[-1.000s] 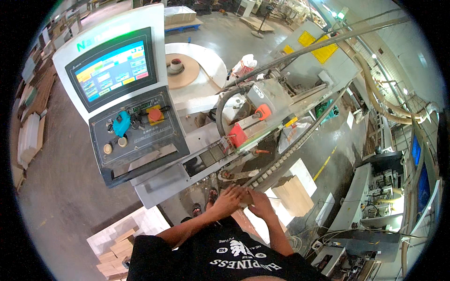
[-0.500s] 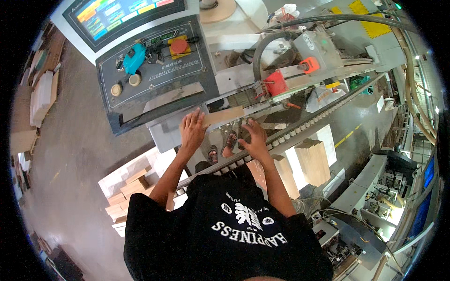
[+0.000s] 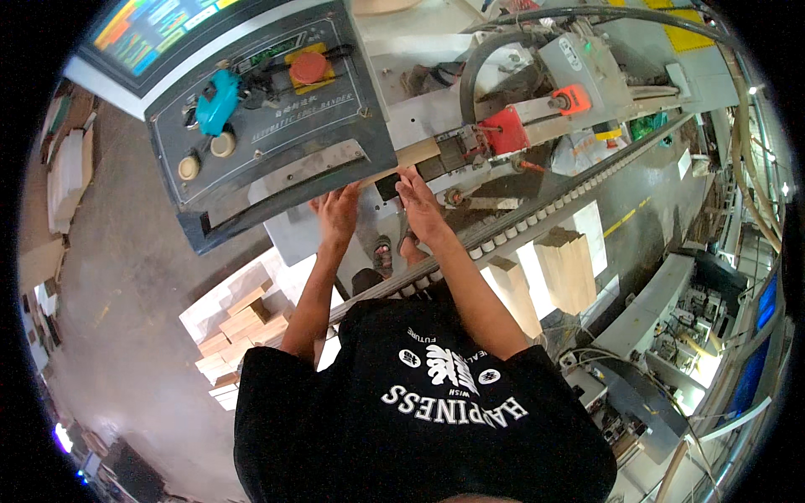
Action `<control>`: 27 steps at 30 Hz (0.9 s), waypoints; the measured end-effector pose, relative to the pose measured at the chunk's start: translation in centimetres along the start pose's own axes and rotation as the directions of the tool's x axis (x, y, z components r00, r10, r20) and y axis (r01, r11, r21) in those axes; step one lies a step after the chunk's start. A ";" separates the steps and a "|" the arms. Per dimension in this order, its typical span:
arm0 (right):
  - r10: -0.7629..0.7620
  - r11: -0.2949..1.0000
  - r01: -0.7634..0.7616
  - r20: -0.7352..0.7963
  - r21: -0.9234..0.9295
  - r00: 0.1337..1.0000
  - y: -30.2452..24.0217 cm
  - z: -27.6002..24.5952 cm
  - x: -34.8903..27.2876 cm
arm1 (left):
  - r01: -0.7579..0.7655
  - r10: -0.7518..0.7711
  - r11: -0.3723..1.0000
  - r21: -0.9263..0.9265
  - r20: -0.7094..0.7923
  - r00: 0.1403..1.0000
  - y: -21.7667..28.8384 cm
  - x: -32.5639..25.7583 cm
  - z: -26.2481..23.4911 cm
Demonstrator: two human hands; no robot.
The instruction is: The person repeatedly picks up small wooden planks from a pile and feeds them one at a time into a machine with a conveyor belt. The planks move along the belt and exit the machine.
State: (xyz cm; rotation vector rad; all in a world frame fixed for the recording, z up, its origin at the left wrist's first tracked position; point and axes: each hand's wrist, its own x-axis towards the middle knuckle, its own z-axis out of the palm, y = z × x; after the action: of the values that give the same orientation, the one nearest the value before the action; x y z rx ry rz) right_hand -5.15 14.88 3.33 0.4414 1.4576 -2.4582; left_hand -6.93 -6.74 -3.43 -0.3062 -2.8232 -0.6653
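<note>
Both hands lie flat, fingers spread, on a pale wood strip (image 3: 394,161) at the infeed of an edge-banding machine; neither is curled round anything. Left hand (image 3: 338,214) sits palm-down just below the grey control panel (image 3: 277,126), fingertips at the panel's lower edge. Right hand (image 3: 421,205) is beside it, close but apart, fingertips touching the strip's near end where it runs in twd the machine's red guard block (image 3: 504,132). Strip lies between panel edge and the roller rail (image 3: 511,226), tilted up to the right. On the panel: red mushroom button (image 3: 308,67) on a yellow plate, teal tag (image 3: 217,99) w/ keys, two cream knobs (image 3: 206,156). Stack of cut wood pieces (image 3: 239,327) on the floor left of the person, tall wood blocks (image 3: 560,268) on the right.
</note>
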 end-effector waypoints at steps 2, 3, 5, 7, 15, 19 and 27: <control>0.042 0.998 -0.044 -0.041 -0.037 0.998 0.1 0.2 -0.3 | -0.027 0.027 0.999 0.019 0.021 0.999 -1.2 -0.8 -0.7; 0.024 0.999 -0.026 -0.050 -0.032 0.998 0.5 -0.2 -0.2 | -0.011 0.010 1.000 0.023 0.058 0.998 -1.6 -1.0 -1.1; -0.011 1.000 0.010 -0.063 -0.023 0.998 1.0 -0.5 0.3 | 0.025 -0.035 0.998 0.060 0.172 0.984 -1.5 -0.7 -1.9; -0.027 1.000 0.028 -0.021 0.015 0.999 1.1 -1.1 0.6 | -0.064 0.047 0.993 0.099 0.162 0.986 -1.5 -0.2 -1.6; -0.085 0.996 0.080 -0.148 -0.042 0.985 -0.6 -2.2 1.0 | -0.149 0.135 0.986 0.074 0.172 0.976 -0.9 0.9 2.5; -0.078 0.995 0.066 -0.184 -0.073 0.980 -2.2 -3.8 1.5 | -0.267 0.271 0.961 -0.066 0.049 0.961 2.9 3.5 1.8; -0.264 0.925 0.225 -0.092 -0.305 0.960 -2.6 -7.9 3.2 | -0.211 0.216 0.975 -0.068 0.077 0.973 10.3 6.9 3.3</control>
State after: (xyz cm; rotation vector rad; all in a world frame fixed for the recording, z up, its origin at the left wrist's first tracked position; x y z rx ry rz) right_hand -7.99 22.89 0.61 0.3846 2.0056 -2.3711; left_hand -11.49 4.82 -0.28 -0.6528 -2.7963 -0.7046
